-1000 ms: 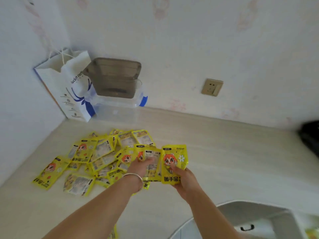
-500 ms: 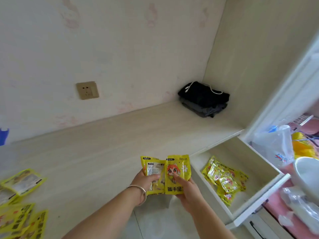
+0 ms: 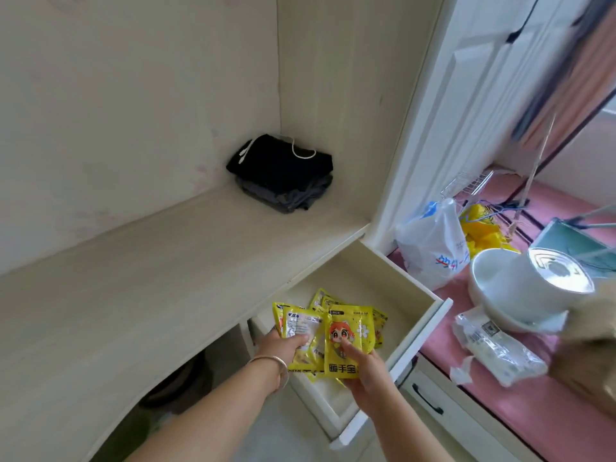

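Both hands hold yellow packets over an open white drawer (image 3: 421, 331). My left hand (image 3: 283, 346), a bangle on its wrist, grips a small stack of yellow packets (image 3: 301, 328) with a printed back facing up. My right hand (image 3: 365, 365) pinches a yellow packet with a cartoon face (image 3: 346, 338), thumb on its front. Several more yellow packets (image 3: 378, 323) lie inside the drawer, partly hidden behind the held ones.
A pale wooden desk top (image 3: 140, 295) stretches to the left, with folded dark clothes (image 3: 283, 173) in its back corner. To the right lies a pink surface (image 3: 520, 405) with a white plastic bag (image 3: 433, 241), a white bowl-shaped appliance (image 3: 520, 288) and a clear wrapped pack (image 3: 496, 351).
My view has swung right from the packet pile on the desk to the open drawer. Both hands have carried their packets along and now hold them above the drawer.
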